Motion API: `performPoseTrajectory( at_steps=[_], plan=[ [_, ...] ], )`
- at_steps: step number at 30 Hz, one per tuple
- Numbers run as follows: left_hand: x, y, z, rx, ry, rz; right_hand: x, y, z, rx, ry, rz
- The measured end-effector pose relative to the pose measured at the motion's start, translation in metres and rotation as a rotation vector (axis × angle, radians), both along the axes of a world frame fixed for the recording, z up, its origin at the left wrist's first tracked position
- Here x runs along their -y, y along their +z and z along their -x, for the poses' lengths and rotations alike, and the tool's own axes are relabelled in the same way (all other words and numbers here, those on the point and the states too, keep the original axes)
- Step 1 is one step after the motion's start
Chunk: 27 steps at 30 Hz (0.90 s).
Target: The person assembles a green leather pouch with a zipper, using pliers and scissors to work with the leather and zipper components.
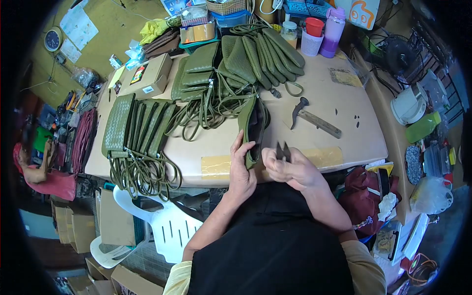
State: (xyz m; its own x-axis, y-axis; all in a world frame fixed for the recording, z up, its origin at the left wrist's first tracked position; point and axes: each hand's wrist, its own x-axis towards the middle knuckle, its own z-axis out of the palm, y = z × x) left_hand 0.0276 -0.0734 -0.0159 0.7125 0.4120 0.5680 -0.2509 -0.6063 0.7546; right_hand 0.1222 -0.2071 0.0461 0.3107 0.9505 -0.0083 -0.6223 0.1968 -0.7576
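Note:
My left hand [242,169] is closed on the near end of an olive-green woven pouch [250,123], which stands on edge with its dark inside showing. My right hand [291,168] is closed round a pair of thread snips [282,150], their two pointed blades sticking up out of the fist. The snips are just right of the pouch, apart from it. Beyond my right hand, a hammer [318,123] with a wooden handle lies on the table.
Rows of green pouches [265,56] with straps lie on the table [364,130], more pouches [140,123] at its left. A cardboard box [156,78], a purple bottle [333,32] and a white basket cup [311,43] stand at the back. A white chair [169,231] is below left.

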Motion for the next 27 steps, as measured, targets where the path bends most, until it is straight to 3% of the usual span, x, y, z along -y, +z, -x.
performPoseTrajectory(
  at_steps=[2,3,5,6,8,10,12,14,16,18,20,23,25,27],
  plan=[
    [0.0,-0.003,-0.001,0.001,-0.029,0.024,0.002,0.003,0.003,0.194,-0.064,-0.083],
    [0.001,-0.005,-0.002,0.053,-0.02,0.122,-0.006,-0.003,0.001,0.51,-0.265,-0.023],
    [0.001,-0.001,-0.003,0.113,-0.009,0.215,-0.008,0.0,0.009,0.657,-0.338,0.065],
    [0.002,0.005,-0.002,0.092,0.026,0.156,-0.011,0.005,0.015,0.799,-0.414,0.158],
    [0.001,0.017,0.003,0.067,0.061,0.095,-0.016,-0.009,0.016,0.723,-0.392,0.181],
    [-0.005,0.032,0.013,-0.185,0.07,-0.17,-0.015,-0.014,0.011,1.023,-0.493,0.265],
    [-0.013,0.05,0.024,-0.233,0.086,-0.264,-0.016,-0.019,0.003,1.035,-0.513,0.27],
    [-0.025,0.06,0.038,-0.41,-0.196,-0.121,-0.015,-0.018,0.0,1.069,-0.44,0.372],
    [-0.03,0.069,0.046,-0.399,-0.178,-0.147,-0.017,-0.016,0.004,1.029,-0.469,0.322],
    [-0.035,0.069,0.053,-0.46,-0.223,-0.05,-0.014,-0.007,0.007,1.021,-0.207,0.322],
    [-0.034,0.073,0.056,-0.447,-0.205,0.005,-0.019,-0.018,0.008,1.139,-0.243,0.226],
    [-0.031,0.079,0.058,-0.509,-0.186,-0.079,-0.022,-0.018,0.004,1.171,-0.198,0.334],
    [-0.022,0.087,0.059,-0.551,-0.066,-0.274,-0.025,-0.019,0.005,1.182,-0.226,0.325],
    [-0.024,0.083,0.055,-0.526,-0.044,-0.254,-0.026,-0.019,0.004,1.192,-0.257,0.317]
  ],
)
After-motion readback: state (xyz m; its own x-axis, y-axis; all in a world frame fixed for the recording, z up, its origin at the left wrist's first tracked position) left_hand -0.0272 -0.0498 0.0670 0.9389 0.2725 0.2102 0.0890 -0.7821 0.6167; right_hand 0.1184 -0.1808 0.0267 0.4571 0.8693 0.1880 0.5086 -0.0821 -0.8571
